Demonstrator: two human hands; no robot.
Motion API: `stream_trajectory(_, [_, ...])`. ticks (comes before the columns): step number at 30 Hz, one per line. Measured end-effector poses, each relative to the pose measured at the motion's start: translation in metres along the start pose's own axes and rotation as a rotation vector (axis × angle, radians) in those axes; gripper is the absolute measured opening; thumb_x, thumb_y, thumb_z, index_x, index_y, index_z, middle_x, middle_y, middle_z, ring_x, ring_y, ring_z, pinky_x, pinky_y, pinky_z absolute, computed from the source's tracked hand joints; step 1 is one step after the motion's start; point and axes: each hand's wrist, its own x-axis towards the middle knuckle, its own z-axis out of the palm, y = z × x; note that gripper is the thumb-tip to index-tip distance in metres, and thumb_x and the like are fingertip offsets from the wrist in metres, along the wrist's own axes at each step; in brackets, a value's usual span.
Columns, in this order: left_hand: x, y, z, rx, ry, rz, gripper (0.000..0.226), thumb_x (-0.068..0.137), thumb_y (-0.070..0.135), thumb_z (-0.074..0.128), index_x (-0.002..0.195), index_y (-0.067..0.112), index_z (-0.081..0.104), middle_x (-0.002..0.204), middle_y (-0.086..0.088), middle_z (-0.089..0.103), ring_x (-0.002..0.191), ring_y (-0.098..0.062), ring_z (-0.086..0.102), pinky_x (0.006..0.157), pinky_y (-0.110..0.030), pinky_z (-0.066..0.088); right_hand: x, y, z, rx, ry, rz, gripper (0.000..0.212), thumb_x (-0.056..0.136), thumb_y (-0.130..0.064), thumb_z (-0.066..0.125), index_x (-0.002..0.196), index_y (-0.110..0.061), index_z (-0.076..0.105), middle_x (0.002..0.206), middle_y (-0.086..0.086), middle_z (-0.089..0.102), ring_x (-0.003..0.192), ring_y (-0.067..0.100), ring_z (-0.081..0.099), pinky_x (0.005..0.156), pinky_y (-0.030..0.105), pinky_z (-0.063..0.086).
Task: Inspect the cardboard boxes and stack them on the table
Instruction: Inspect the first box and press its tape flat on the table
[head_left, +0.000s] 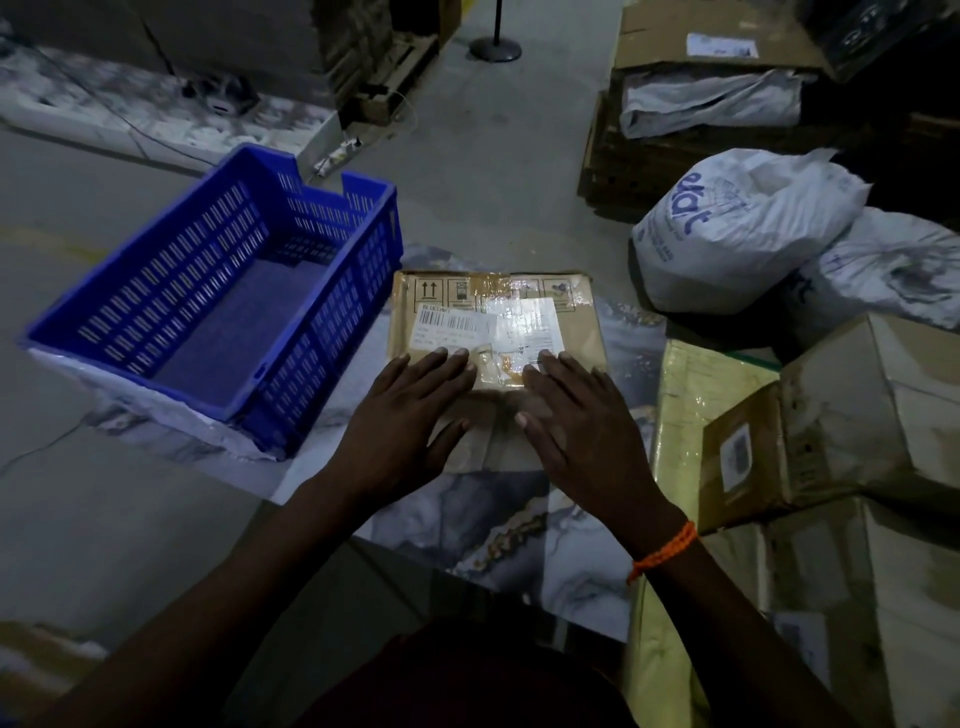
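Head view: left hand (410, 415) and right hand (576, 426) flat, fingers straight, grasping nothing, pressing near half of cardboard box (576, 322). Lying on table (467, 519), extending forward from both palms; equally reachable by 2 hands.

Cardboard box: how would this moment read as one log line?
cardboard box: on table | left hand: flat on it | right hand: flat on it

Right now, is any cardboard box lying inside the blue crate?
No, the blue crate shows only its bare floor; the cardboard box lies beside it on the table.
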Motion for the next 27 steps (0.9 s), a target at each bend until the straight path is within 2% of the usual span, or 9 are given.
stream_trajectory(3, [-0.011,-0.002,0.004,-0.034,0.088,0.015,0.057,0.098,0.04,0.05,0.15,0.018,0.047,0.161,-0.007,0.036,0.152,-0.024,0.026,0.123,-0.048,0.022,-0.014,0.004,0.001,0.118,0.156,0.034,0.052,0.101,-0.031,0.06,0.148,-0.012,0.052,0.157,0.012,0.045,0.149,0.027,0.038,0.121,0.045,0.035])
stream_trajectory(5, [-0.022,-0.007,0.008,-0.151,0.201,-0.021,0.055,0.095,0.031,0.058,0.146,0.011,0.051,0.159,-0.013,0.037,0.15,-0.029,0.031,0.121,-0.049,0.029,-0.026,0.005,0.0,0.252,0.263,0.202,0.061,0.096,-0.024,0.07,0.151,-0.011,0.047,0.158,0.014,0.043,0.149,0.023,0.035,0.121,0.021,0.028])
stream_trajectory(7, [-0.034,-0.013,0.013,-0.301,0.307,-0.093,0.055,0.094,0.022,0.064,0.144,0.005,0.05,0.158,-0.015,0.037,0.148,-0.025,0.034,0.119,-0.04,0.035,-0.036,0.011,0.004,0.45,0.267,0.424,0.07,0.091,-0.022,0.077,0.152,-0.012,0.044,0.155,0.009,0.046,0.145,0.015,0.04,0.114,0.009,0.03])
stream_trajectory(12, [-0.05,-0.017,0.028,-0.667,0.372,-0.45,0.059,0.089,0.019,0.073,0.142,0.008,0.049,0.134,-0.005,0.059,0.122,0.008,0.055,0.094,-0.017,0.053,-0.05,0.031,0.03,0.872,-0.035,0.653,0.07,0.089,-0.012,0.08,0.148,-0.027,0.045,0.145,-0.012,0.057,0.134,0.001,0.052,0.117,0.045,0.042])
stream_trajectory(14, [-0.05,-0.017,0.033,-0.729,0.321,-0.51,0.056,0.087,0.034,0.069,0.136,0.011,0.057,0.125,0.003,0.065,0.112,0.01,0.061,0.091,-0.021,0.056,-0.048,0.031,0.033,0.957,-0.041,0.688,0.065,0.091,-0.011,0.077,0.144,-0.031,0.047,0.142,-0.017,0.058,0.132,-0.002,0.053,0.117,0.047,0.042])
stream_trajectory(17, [-0.047,-0.019,0.028,-0.75,0.327,-0.531,0.057,0.088,0.043,0.065,0.137,0.013,0.061,0.124,0.002,0.066,0.109,0.001,0.065,0.089,-0.015,0.054,-0.04,0.024,0.023,1.061,0.036,0.717,0.051,0.095,-0.012,0.07,0.138,-0.032,0.052,0.138,-0.005,0.063,0.131,0.014,0.058,0.11,0.042,0.048])
stream_trajectory(20, [-0.035,-0.017,0.009,-0.754,0.38,-0.494,0.047,0.093,0.032,0.065,0.138,0.018,0.059,0.123,0.006,0.065,0.104,0.007,0.064,0.085,-0.009,0.051,-0.037,0.026,0.01,1.074,0.096,0.694,0.053,0.088,-0.03,0.068,0.14,-0.028,0.056,0.133,-0.004,0.067,0.125,0.017,0.061,0.103,0.039,0.051])
stream_trajectory(23, [-0.022,-0.018,-0.005,-0.888,0.403,-0.516,0.041,0.094,0.02,0.07,0.133,0.025,0.061,0.124,0.015,0.065,0.1,0.001,0.067,0.081,-0.012,0.053,-0.035,0.037,0.008,1.06,0.113,0.69,0.047,0.089,-0.037,0.073,0.135,-0.037,0.061,0.127,-0.009,0.069,0.122,0.018,0.063,0.104,0.051,0.052])
stream_trajectory(27, [-0.018,-0.032,0.009,-0.977,0.283,-0.562,0.051,0.092,0.024,0.073,0.139,0.031,0.054,0.125,0.014,0.063,0.105,0.006,0.063,0.078,-0.014,0.056,-0.03,0.042,0.024,1.025,0.088,0.71,0.059,0.081,-0.046,0.08,0.136,-0.038,0.061,0.126,-0.004,0.07,0.116,0.023,0.067,0.099,0.056,0.056])
